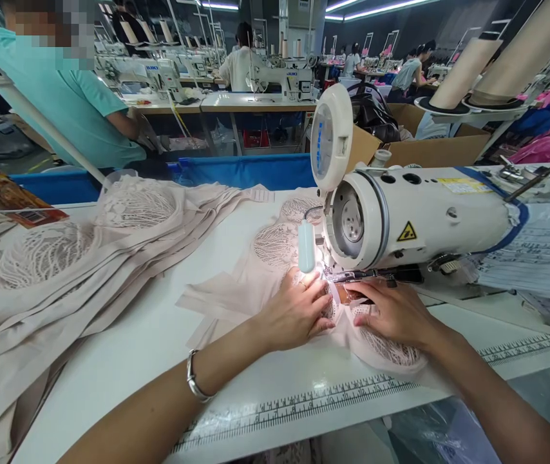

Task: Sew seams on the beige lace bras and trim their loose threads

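A pale pink lace bra (275, 248) lies under the head of a white sewing machine (415, 212), with a small lamp (306, 248) lighting the stitching spot. My left hand (297, 309) rests on the bra left of the needle area, its fingers spread and pressing the fabric flat. On the other side, my right hand (393, 309) lies over the bra's near cup (391, 348), fingers stretched toward the presser area and thumb apart. The needle itself is hidden behind the lamp glare and my fingers.
A heap of similar bras (134, 206) covers the table's left side. A printed ruler (304, 406) runs along the front edge. Thread cones (465, 71) stand at the right. A brown packet (9, 193) lies far left. A co-worker in a turquoise shirt (72, 103) sits beyond.
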Tool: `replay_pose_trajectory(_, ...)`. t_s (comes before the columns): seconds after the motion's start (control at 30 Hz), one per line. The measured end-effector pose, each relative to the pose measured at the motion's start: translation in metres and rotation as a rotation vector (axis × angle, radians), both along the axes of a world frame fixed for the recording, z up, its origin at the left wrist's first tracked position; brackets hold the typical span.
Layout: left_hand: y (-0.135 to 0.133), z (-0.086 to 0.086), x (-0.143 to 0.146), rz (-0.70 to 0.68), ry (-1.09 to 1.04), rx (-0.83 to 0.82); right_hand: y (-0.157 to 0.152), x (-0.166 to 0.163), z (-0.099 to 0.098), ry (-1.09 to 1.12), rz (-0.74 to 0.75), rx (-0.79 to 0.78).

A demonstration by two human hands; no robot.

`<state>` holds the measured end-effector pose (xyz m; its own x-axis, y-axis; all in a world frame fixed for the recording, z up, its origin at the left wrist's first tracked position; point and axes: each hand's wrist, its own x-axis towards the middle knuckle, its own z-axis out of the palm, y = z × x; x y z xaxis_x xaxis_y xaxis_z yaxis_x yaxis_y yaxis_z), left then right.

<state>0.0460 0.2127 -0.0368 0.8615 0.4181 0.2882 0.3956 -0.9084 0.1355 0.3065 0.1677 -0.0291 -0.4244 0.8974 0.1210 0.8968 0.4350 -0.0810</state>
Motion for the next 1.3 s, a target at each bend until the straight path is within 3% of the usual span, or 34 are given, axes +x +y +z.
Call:
replay_pose_trajectory(0.1, -0.002, -0.001, 0.002, -0.027, 0.001, -0.031, -0.013, 0.004, -0.003, 0.012, 0.0, 0.055)
replay_pose_trajectory(0.2, -0.003, -0.001, 0.002, -0.02, -0.002, -0.039, -0.019, 0.004, -0.008, 0.034, 0.114, 0.162)
replay_pose_trajectory(0.3, -0.002, -0.001, 0.001, -0.017, 0.0, -0.011, -0.017, 0.003, -0.007, 0.054, 0.238, 0.225)
replay_pose_trajectory(0.43, -0.001, -0.001, 0.001, 0.001, -0.031, 0.003, -0.008, 0.001, -0.003, 0.048, 0.247, 0.249)
replay_pose_trajectory(0.9, 0.006, 0.0, 0.0, 0.067, -0.011, -0.03, 0.013, -0.01, 0.001, -0.028, 0.004, -0.058)
replay_pose_trajectory(1.13, -0.003, 0.001, 0.003, 0.122, -0.015, -0.097, 0.019, -0.011, -0.004, -0.051, -0.033, -0.085)
replay_pose_trajectory(1.2, 0.0, 0.002, 0.005, 0.202, -0.148, -0.258, 0.017, -0.005, -0.006, -0.06, -0.063, -0.021)
replay_pose_trajectory(1.3, 0.028, 0.007, 0.007, 0.534, -0.506, -0.508, 0.008, 0.01, -0.006, -0.087, -0.228, 0.229)
